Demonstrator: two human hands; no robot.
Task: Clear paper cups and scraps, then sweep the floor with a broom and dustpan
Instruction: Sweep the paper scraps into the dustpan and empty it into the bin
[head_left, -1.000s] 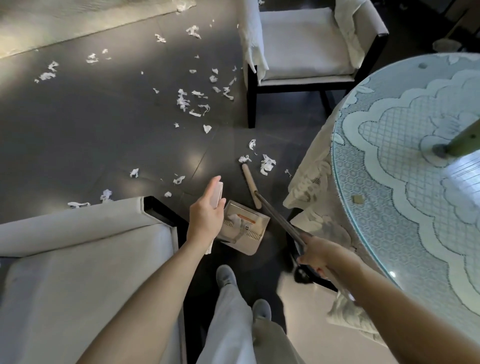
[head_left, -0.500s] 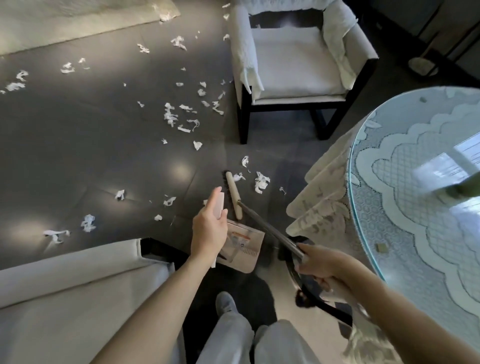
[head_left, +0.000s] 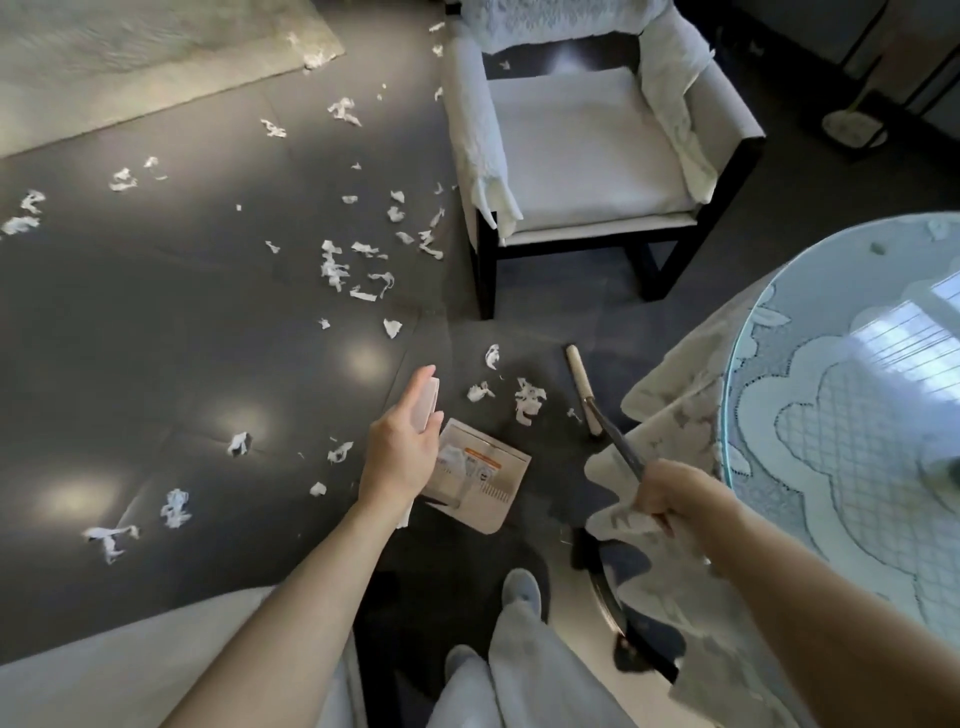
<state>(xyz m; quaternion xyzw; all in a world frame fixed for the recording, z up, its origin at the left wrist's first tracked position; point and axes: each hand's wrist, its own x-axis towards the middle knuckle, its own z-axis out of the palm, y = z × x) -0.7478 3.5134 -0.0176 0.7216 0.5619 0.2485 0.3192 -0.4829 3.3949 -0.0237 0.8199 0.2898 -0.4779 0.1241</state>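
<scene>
broom (head_left: 581, 379) swung right, right grip (head_left: 670, 499) holding it, left grip (head_left: 402, 452) holding dustpan (head_left: 483, 483), tablecloth (head_left: 670, 395) close

Beige dustpan (head_left: 483, 483), slanted broom (head_left: 582, 384), scattered white scraps (head_left: 527, 397)

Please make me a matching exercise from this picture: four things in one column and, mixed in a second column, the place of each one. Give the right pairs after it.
Things
1. dustpan
2. broom
3. paper scraps
4. armchair

Places
a. scattered on the dark floor
b. handle gripped by the right hand
c. stands behind the scraps, with a white seat
d. handle held by the left hand

Pairs: 1-d, 2-b, 3-a, 4-c
</scene>
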